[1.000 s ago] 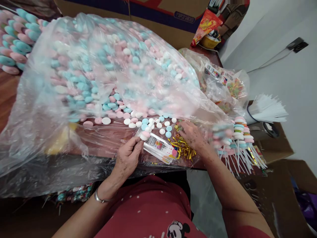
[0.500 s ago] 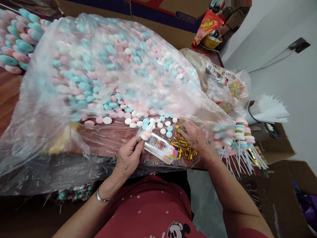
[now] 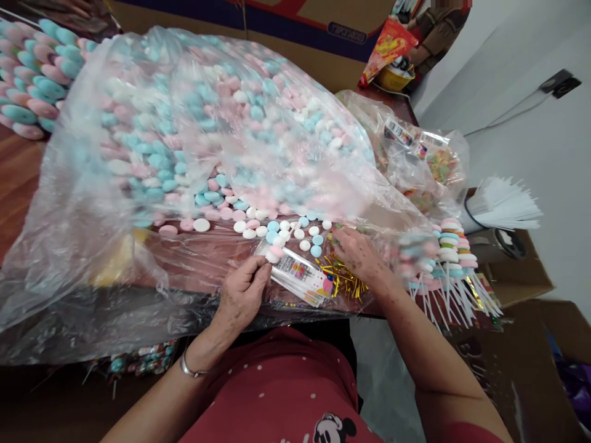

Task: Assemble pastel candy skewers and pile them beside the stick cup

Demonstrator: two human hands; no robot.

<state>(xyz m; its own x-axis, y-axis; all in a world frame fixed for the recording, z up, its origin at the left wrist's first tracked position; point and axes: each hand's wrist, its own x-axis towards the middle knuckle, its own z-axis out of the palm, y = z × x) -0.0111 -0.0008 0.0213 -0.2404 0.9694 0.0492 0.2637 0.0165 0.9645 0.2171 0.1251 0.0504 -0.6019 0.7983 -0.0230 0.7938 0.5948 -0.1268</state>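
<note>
- Left hand (image 3: pixel 242 292): thumb and forefinger closed together in a pinch on a small stack of sweets (image 3: pixel 276 253). In my judgement the grip should be light but steady, since pressure would likely dent soft sweets.
- The stack of sweets: located above the table (image 3: pixel 12 178), just past the left fingertips and in front of the packet's left end. White and pink rounds, flattened, smooth and matt, set face to face at a slight tilt. Any stick through them cannot be made out with certainty.
- Printed packet (image 3: pixel 298 271): clear, lying aslant between the hands, white sticks along its lower edge. Best left undisturbed.
- Loose sweets (image 3: pixel 316 240): white and pale blue, lying flat beyond the packet; no breakage apparent.
- Gold strips (image 3: pixel 345 282): bunched beside the packet, just below the right hand. The wrist would do well to clear them, as they could snag.
- Right hand (image 3: pixel 357 253): fingers partly curled, tips down at the ring sweets (image 3: pixel 354 227). Whether one is gripped cannot be told. Lifting a single ring by its edge appears soundest.
- Ring sweets: greenish, largely hidden by the fingers; finish not assessable.
</note>
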